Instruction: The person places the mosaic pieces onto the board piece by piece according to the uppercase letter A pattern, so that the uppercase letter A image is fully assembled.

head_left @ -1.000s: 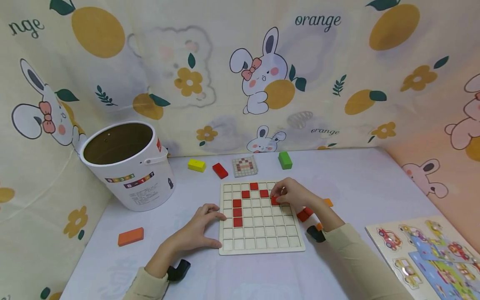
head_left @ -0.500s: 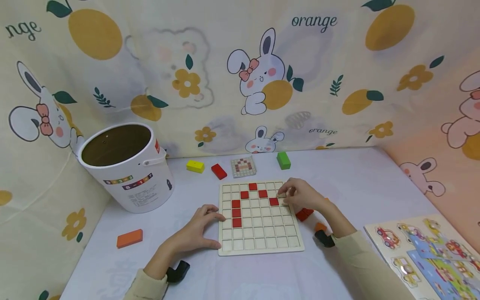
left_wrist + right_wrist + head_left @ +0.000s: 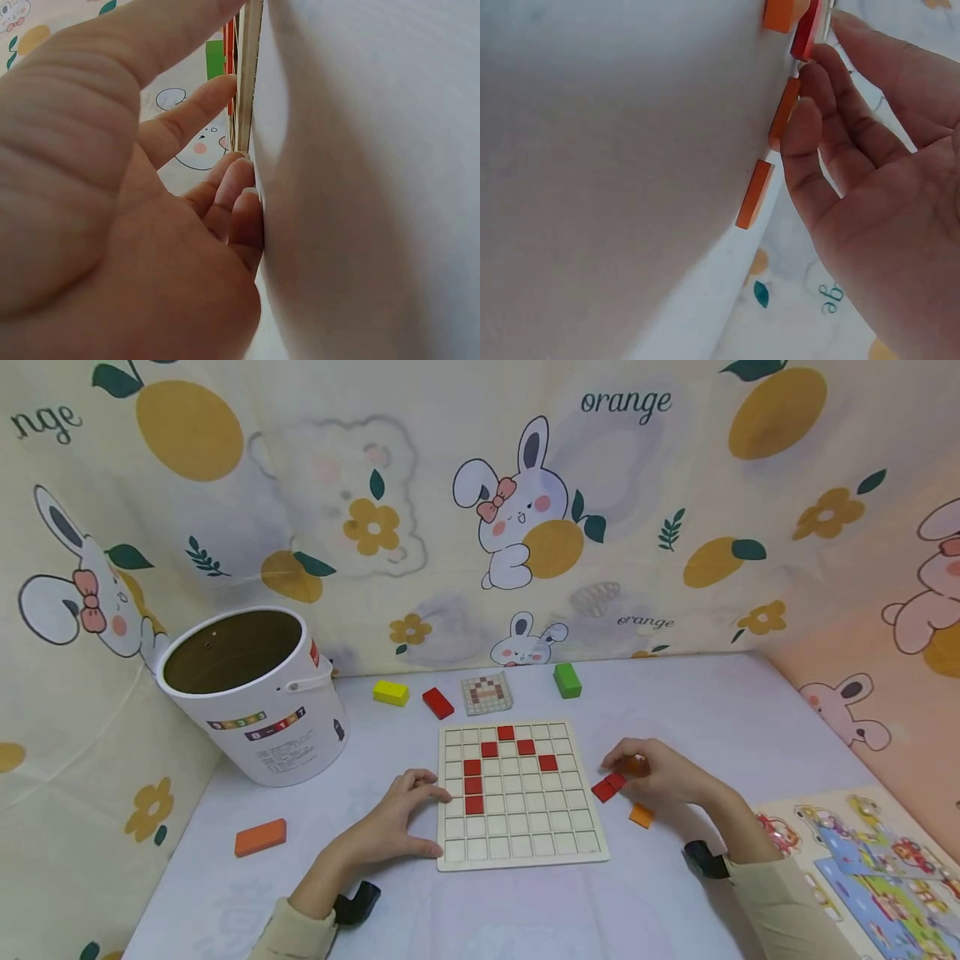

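Note:
A pale square grid board (image 3: 517, 822) lies on the table with several red tiles (image 3: 473, 784) set in its cells, in an arch-like shape. My left hand (image 3: 390, 818) rests at the board's left side, thumb and fingertips touching its edge; the left wrist view shows these fingers (image 3: 195, 112) loosely spread. Right of the board, my right hand (image 3: 667, 772) is lowered over two loose red tiles (image 3: 608, 787), fingertips right at them. From the right wrist, thumb and fingers stand apart beside a red tile (image 3: 805, 31), with orange tiles (image 3: 755, 193) nearby.
Behind the board are a yellow block (image 3: 391, 693), a red block (image 3: 438, 702), a small pattern card (image 3: 487, 693) and a green block (image 3: 567, 681). A white bucket (image 3: 300, 747) stands back left, near an orange block (image 3: 260, 837). Picture puzzle boards (image 3: 862, 877) lie at right.
My right hand has let go of a red tile, now set in the board's right part, and moved right and down to the loose red tiles. My left hand stays at the board's edge.

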The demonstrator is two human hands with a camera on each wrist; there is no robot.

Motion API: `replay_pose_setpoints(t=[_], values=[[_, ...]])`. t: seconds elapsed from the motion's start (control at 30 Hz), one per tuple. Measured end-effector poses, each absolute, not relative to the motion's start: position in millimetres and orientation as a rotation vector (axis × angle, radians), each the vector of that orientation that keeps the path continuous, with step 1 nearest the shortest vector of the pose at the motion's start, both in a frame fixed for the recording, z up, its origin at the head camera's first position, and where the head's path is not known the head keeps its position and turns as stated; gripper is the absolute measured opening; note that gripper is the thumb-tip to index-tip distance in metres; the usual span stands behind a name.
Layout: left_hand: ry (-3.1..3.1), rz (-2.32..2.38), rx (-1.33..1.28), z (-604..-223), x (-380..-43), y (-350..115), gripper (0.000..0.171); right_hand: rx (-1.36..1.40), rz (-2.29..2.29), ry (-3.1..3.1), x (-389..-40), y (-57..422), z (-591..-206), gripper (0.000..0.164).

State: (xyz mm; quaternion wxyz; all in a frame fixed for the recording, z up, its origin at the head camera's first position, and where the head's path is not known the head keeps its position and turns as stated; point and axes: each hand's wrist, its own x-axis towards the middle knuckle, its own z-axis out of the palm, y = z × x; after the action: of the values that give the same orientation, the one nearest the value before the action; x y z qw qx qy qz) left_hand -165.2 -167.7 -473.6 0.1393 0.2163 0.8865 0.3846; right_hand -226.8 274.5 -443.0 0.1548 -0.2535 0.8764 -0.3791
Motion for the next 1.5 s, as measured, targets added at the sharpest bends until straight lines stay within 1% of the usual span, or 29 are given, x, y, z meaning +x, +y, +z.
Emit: replay_pose_setpoints(t=[0.3,0.5,0.6,0.77,0.9,1.03,1.2,1.4,1.5], values=[[2.557,1.12,0.615,-474.3,-165.3,-167.6,0.066,-0.706,-1.074,2.498,-225.6,269.2,-442.6,0.026],[2.554,1.126,0.617,-475.2,-164.7,-168.7,0.066,-0.707,-1.097,2.499,-230.7,266.2,-440.4,0.017],[2.553,1.129,0.617,-475.1,-164.5,-168.8,0.066,-0.713,-1.129,2.492,-234.9,256.7,-437.4,0.014],[2.549,1.127,0.622,-475.0,-164.5,-169.0,0.065,-0.736,-1.172,2.456,-240.0,225.9,-434.6,0.012],[2.555,1.123,0.625,-474.7,-165.0,-168.9,0.066,-0.78,-1.182,2.398,-243.3,202.2,-437.3,0.012],[2.554,1.124,0.626,-473.5,-164.8,-168.5,0.066,-0.79,-1.151,2.406,-245.5,189.0,-442.1,0.013],[2.553,1.119,0.62,-472.7,-164.3,-167.9,0.065,-0.762,-1.109,2.439,-244.9,184.0,-444.3,0.016],[2.556,1.12,0.621,-474.1,-165.0,-167.7,0.065,-0.807,-1.042,2.499,-241.8,185.4,-445.1,0.021],[2.555,1.12,0.619,-474.4,-165.3,-167.5,0.065,-0.816,-1.037,2.506,-240.7,185.1,-445.3,0.02]])
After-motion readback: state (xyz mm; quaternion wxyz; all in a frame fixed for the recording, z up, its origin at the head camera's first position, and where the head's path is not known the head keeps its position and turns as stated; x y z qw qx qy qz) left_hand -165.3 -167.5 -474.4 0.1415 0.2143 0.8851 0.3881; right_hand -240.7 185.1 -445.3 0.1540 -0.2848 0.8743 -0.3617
